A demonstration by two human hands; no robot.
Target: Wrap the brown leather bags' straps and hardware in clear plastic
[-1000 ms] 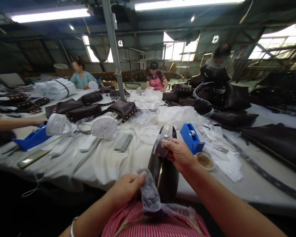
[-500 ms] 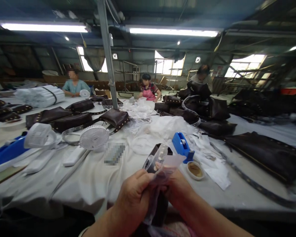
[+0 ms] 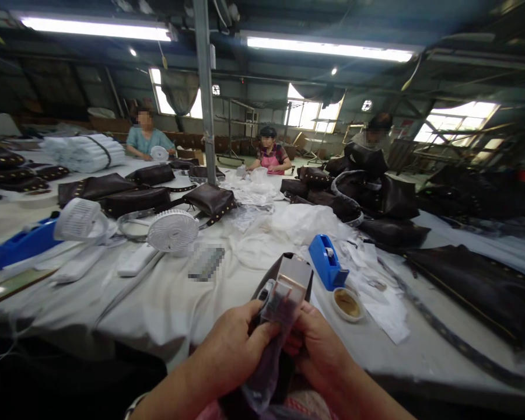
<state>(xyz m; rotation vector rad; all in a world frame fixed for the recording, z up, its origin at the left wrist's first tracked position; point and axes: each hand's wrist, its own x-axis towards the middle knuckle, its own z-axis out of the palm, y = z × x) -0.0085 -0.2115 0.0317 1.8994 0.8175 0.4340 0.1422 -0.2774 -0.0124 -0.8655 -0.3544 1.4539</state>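
At the near table edge, my left hand [image 3: 238, 332] is closed on a dark leather strap [image 3: 271, 274] and the clear plastic sleeve [image 3: 282, 300] around it, its thumb lying on top. My right hand [image 3: 319, 335] pinches the right side of the same plastic-covered strap, its fingertips partly hidden behind the plastic. The strap's far end bends over in a loop beyond my hands, and the film runs down towards my lap. A blue tape dispenser [image 3: 326, 262] and a tape roll [image 3: 347, 304] lie just beyond my right hand.
Dark studded leather bags [image 3: 210, 201] lie across the table, with a larger bag [image 3: 468, 286] and strap at right. White fans [image 3: 172, 230], a second blue dispenser [image 3: 21, 242] and loose plastic bags [image 3: 301, 221] are about. A metal post [image 3: 205, 93] rises beyond; several people sit behind.
The plastic that stood up above my hands now lies smooth over the strap's end. My right hand has shifted lower along the strap's right side, and the view has turned slightly left.
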